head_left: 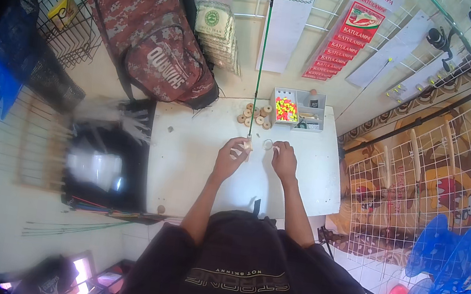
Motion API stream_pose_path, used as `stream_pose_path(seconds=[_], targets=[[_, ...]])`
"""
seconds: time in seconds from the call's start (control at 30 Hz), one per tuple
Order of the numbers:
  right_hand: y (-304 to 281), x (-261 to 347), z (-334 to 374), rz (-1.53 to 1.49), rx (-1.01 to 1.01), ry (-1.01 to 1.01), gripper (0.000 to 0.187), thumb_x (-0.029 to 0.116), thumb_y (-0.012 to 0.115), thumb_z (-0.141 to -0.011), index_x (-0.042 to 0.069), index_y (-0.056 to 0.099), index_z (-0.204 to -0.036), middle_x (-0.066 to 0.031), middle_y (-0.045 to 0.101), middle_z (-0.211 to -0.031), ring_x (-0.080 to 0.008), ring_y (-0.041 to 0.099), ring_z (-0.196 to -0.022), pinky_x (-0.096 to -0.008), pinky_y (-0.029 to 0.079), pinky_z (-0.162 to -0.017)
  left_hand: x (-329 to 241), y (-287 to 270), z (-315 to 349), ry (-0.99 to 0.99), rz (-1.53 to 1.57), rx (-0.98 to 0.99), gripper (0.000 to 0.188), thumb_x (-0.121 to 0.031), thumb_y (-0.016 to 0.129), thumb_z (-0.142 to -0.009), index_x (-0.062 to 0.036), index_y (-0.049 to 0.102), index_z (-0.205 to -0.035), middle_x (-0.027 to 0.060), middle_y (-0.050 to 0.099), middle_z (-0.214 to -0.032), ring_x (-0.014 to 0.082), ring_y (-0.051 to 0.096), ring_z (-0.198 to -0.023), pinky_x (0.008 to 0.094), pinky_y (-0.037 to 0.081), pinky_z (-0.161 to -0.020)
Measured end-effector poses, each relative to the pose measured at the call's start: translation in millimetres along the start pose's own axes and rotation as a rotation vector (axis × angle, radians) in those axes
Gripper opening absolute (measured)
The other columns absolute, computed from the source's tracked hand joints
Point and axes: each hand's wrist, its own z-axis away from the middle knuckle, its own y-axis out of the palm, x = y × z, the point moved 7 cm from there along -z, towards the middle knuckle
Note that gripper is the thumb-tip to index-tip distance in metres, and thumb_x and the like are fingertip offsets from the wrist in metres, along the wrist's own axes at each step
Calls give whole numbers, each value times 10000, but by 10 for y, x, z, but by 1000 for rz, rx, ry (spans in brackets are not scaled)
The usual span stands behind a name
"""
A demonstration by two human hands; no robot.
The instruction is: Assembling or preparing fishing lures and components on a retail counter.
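A thin green rod (261,61) runs from the top of the view straight down to the middle of the white table. My left hand (232,157) is closed around its near end, where a small pale piece shows between the fingertips. To the right, my right hand (284,162) pinches a small, pale, ring-shaped roll (268,145) at its fingertips; its exact kind is too small to tell. Both hands are low over the white table (198,160), a short gap apart. Several round wooden spools (256,114) lie just beyond them.
Behind the spools stands a white divided box (317,117) holding bright red and yellow bits (285,109) and a small bottle. A camouflage rod bag (166,60) leans at the far left edge. Hanging packets (348,34) and fishing reels (440,40) line the wall; blue nets (447,258) hang right.
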Motion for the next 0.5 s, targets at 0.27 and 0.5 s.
stream_pose_path(seconds=[0.27,0.5], targets=[[132,-51,208,-660,262,237,276,169,584,-924,40,615,-1166,-107,650,-1077,-188,625,-893,-312,494,-801,45,188,140,0,-32,-7,311,-134,703,-823,-108,620,-1122,14,656,-1050,110,602,-832,260,473,-690],[-344,263,114,-709,126,-54,393,53,580,-898,161,583,-1276,-78,645,-1090,-163,623,-925,-280,481,-749,-19,388,193,10,-12,4,311,-124,700,-821,-111,616,-1120,13,648,-1039,114,595,-820,263,469,-691]])
